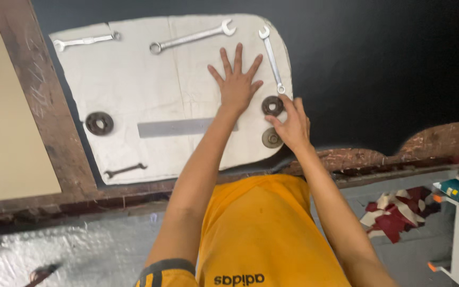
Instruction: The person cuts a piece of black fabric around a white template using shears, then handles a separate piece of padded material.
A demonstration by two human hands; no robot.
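My left hand point(236, 82) lies flat on a white cloth point(134, 79), palm down with the fingers spread and nothing in it. My right hand point(292, 125) is at the cloth's right edge, thumb and forefinger closed around the rim of a dark rusty ring-shaped disc point(272, 106). A second, paler round disc point(270, 138) sits just below it, partly under the hand. A silver combination wrench point(271, 57) lies just right of my left hand, its ring end near my right forefinger.
On the cloth also lie a long silver wrench point(192, 37), a smaller silver wrench point(86, 40), a flat grey metal strip point(173, 128), another dark ring disc point(99, 123) and a small dark wrench point(126, 170). A worn wooden frame point(43, 106) borders the black surface point(378, 69).
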